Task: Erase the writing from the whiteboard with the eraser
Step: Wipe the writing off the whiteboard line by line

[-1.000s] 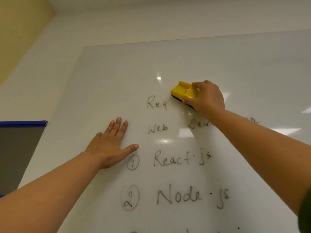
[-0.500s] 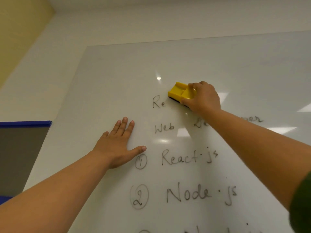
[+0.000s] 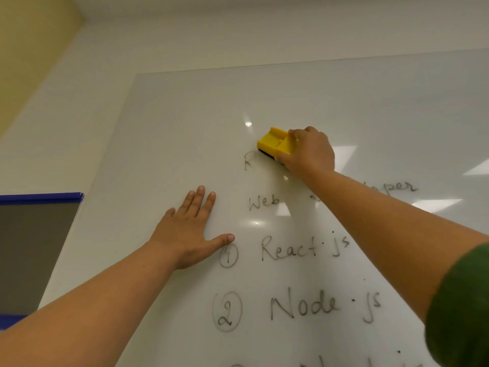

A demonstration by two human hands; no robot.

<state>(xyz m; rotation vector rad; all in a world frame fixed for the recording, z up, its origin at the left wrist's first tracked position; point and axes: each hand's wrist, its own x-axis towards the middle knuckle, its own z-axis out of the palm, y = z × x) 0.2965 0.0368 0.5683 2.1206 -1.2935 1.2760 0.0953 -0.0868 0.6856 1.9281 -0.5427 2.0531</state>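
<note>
R hand (image 3: pixel 309 151) grips yellow eraser (image 3: pixel 276 144) on whiteboard (image 3: pixel 185 128); L hand (image 3: pixel 189 229) flat beside "Web" (image 3: pixel 263 202).

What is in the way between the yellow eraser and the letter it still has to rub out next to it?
Nothing visible. The right hand grips the yellow eraser flat on the whiteboard, and the leftover letter sits just to its lower left with only bare board between. The left hand presses the board lower down, away from that path.
</note>
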